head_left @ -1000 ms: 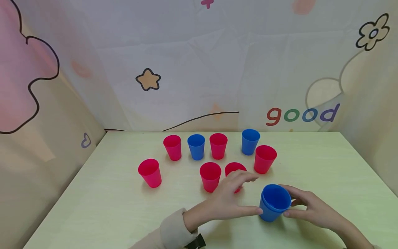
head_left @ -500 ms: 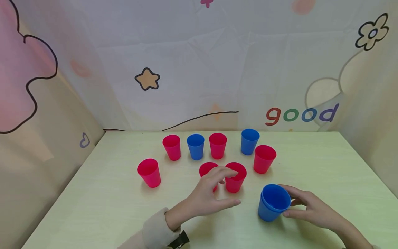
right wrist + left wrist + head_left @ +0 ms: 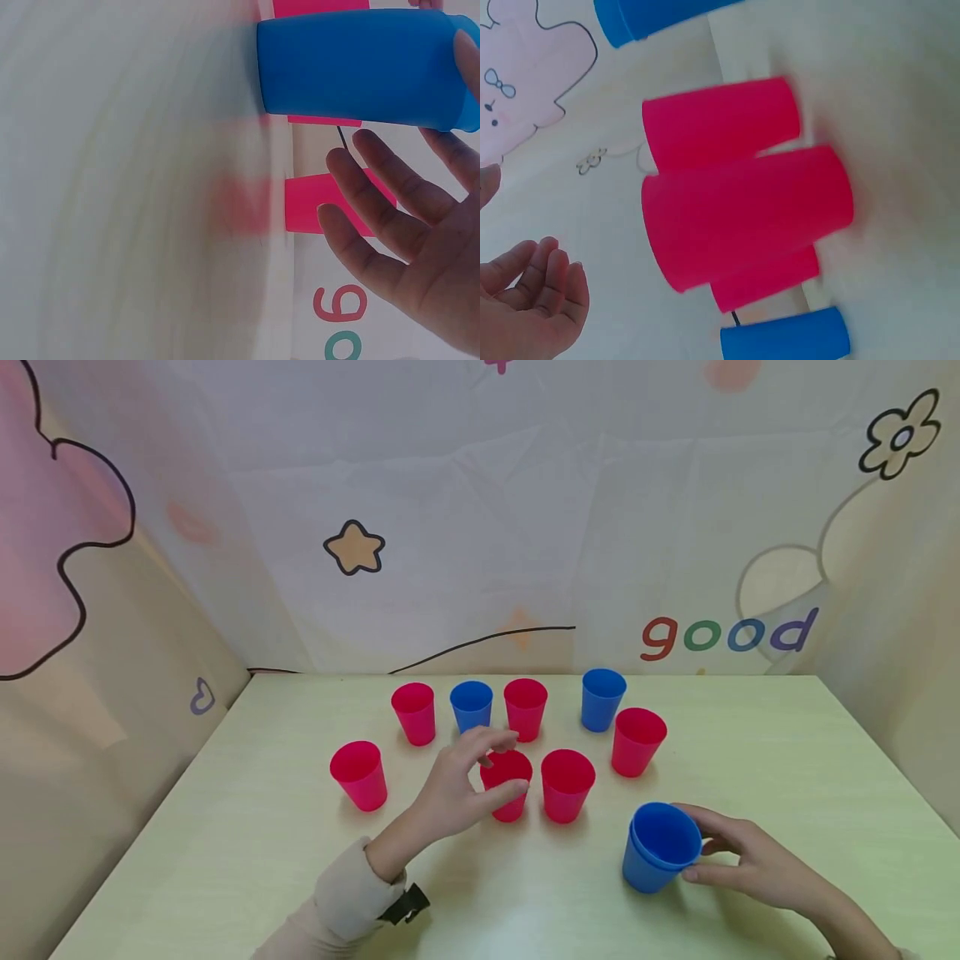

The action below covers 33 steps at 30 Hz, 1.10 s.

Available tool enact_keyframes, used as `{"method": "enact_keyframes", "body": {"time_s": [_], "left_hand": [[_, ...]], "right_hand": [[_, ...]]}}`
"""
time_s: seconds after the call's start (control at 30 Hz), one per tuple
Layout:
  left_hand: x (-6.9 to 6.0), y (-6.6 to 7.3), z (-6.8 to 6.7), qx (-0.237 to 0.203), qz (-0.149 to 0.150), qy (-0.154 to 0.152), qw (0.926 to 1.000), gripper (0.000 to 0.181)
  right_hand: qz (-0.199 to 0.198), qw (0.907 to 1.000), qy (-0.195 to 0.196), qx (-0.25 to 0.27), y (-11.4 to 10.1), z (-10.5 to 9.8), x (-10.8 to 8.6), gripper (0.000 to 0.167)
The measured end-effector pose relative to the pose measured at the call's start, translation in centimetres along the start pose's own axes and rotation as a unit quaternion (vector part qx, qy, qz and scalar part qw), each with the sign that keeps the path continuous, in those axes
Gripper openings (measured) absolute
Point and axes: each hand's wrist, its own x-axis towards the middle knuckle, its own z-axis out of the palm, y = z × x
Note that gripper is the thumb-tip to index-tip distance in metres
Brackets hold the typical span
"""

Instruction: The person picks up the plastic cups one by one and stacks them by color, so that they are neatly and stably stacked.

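Observation:
My left hand hovers with its fingers and thumb spread apart near a red cup, partly covering it in the head view. In the left wrist view the left hand stays apart from that red cup. A second red cup stands just right of it. At the front right, two nested blue cups stand upright on the table. My right hand holds them at the rim between thumb and index finger; its other fingers hang off the nested cups in the right wrist view.
Behind stand a red cup, a blue cup, another red cup and a blue cup. One red cup stands at left, another at right. A printed cloth rises behind the table.
My left hand has left the nested blue cups and moved left and away from me, over to the red cup. My right hand and the nested cups have stayed in place.

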Motion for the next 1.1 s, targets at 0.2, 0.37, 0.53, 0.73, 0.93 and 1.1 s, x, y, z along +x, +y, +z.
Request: {"method": "enact_keyframes", "body": {"time_s": [0.2, 0.37, 0.53, 0.73, 0.93, 1.1], "left_hand": [[1.1, -0.8, -0.9, 0.021, 0.004, 0.037, 0.9991, 0.051], [1.7, -1.5, -1.2, 0.034, -0.030, 0.063, 0.9969, 0.052], [2.1, -3.5, -1.0, 0.065, -0.056, 0.090, 0.9923, 0.053], [2.3, -5.9, -0.9, 0.066, -0.105, 0.115, 0.9857, 0.053], [3.0, -7.0, -1.0, 0.063, -0.176, 0.123, 0.9746, 0.057], [3.6, -7.6, -1.0, 0.065, -0.247, 0.126, 0.9585, 0.065]], "right_hand": [[0.001, 1.0000, -0.001, -0.002, 0.0, 0.0, 0.0, 0.064], [-0.005, 1.0000, -0.002, -0.006, 0.0, -0.1, -0.1, 0.062], [-0.006, 0.9999, 0.002, -0.011, 0.0, -0.1, -0.1, 0.062], [-0.005, 0.9999, 0.002, -0.011, 0.1, -0.1, -0.1, 0.062], [-0.007, 0.9999, 0.002, -0.008, 0.1, -0.1, -0.1, 0.061], [-0.016, 0.9999, 0.003, -0.004, 0.1, -0.1, -0.1, 0.059]]}}
